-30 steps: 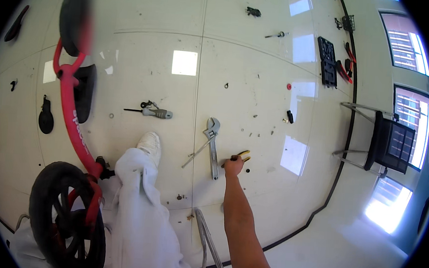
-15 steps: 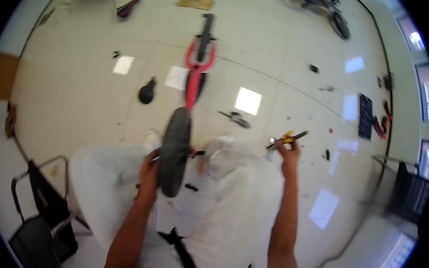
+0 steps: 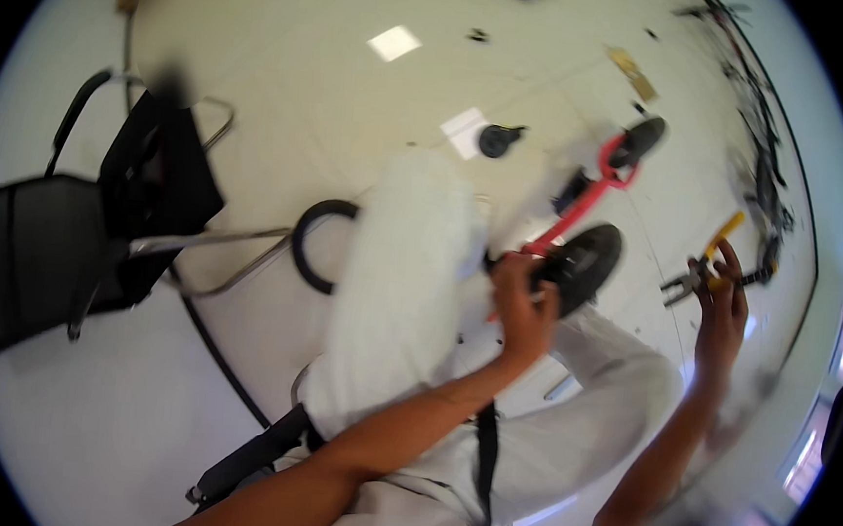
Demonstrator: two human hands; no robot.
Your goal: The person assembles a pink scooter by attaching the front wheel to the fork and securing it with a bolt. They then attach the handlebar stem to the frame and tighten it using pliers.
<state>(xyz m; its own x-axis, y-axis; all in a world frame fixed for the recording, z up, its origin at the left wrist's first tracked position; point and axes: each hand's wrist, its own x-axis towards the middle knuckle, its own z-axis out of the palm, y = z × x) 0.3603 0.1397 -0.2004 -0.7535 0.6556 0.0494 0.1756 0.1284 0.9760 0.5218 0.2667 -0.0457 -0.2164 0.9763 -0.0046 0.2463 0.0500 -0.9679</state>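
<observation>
A small red two-wheeled bike (image 3: 582, 211) stretches away from me between my white-clothed legs, tilted to the right. Its near black wheel (image 3: 597, 266) is beside my left hand (image 3: 528, 310), whose fingers are closed around the bike near the wheel's hub; the exact part gripped is hidden. The far wheel (image 3: 642, 142) sits in the red fork. Off to the right, my right hand (image 3: 725, 302) holds up pliers (image 3: 682, 287) with yellow and black handles spread apart. The pliers touch nothing but my hand.
On the left stands a black mesh chair (image 3: 46, 256) with metal legs; a black tyre (image 3: 303, 250) lies beside it. A round black part (image 3: 496, 141) and yellowish cardboard (image 3: 632, 73) are on the pale floor. More bike parts (image 3: 767, 180) line the right wall.
The view has swung left, bringing the chair and tyre in. My left hand has shifted from the wheel's side to near its hub. The pliers' handles are spread wider in my right hand.
</observation>
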